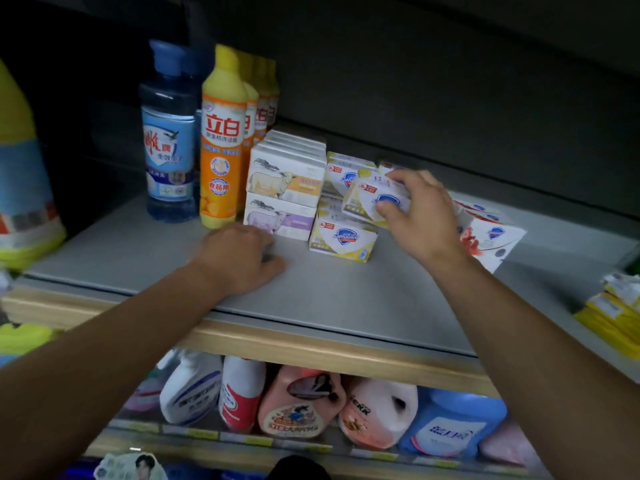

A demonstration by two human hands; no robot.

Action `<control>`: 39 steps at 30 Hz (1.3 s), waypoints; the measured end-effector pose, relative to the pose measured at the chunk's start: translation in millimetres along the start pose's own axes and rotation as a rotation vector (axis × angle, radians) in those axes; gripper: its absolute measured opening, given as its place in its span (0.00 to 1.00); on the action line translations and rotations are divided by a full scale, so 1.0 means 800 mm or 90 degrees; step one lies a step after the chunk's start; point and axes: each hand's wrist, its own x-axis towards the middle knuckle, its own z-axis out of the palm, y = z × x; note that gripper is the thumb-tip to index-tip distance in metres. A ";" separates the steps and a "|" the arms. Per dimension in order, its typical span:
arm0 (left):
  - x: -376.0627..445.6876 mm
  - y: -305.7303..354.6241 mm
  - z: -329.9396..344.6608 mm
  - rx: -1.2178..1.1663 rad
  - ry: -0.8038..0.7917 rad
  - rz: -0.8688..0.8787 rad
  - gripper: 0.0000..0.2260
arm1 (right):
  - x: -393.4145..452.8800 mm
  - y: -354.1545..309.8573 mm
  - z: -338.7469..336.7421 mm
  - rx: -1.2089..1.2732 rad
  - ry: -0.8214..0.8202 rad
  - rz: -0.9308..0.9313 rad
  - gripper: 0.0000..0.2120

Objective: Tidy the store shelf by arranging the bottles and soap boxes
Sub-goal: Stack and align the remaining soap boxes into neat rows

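Observation:
My right hand point(420, 213) grips a white and yellow soap box point(370, 199), held tilted above another such box point(341, 239) lying on the grey shelf point(329, 292). More of these boxes point(341, 171) stand behind. Left of them is a stack of white soap boxes with sheep pictures point(285, 183). My left hand point(239, 258) rests knuckles-up on the shelf in front of that stack, its fingers curled under and hidden. An orange and yellow bottle point(221, 140) and a blue bottle point(169, 133) stand upright at the left.
A red and white soap pack point(488, 233) lies tilted behind my right wrist. A large yellow-topped bottle point(20, 174) is at the far left. Yellow packets point(616, 313) lie at the right edge. Detergent jugs point(301, 403) fill the shelf below.

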 end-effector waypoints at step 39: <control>0.116 0.048 -0.027 -0.007 0.392 0.037 0.25 | 0.192 0.104 0.035 -0.203 -0.165 0.006 0.25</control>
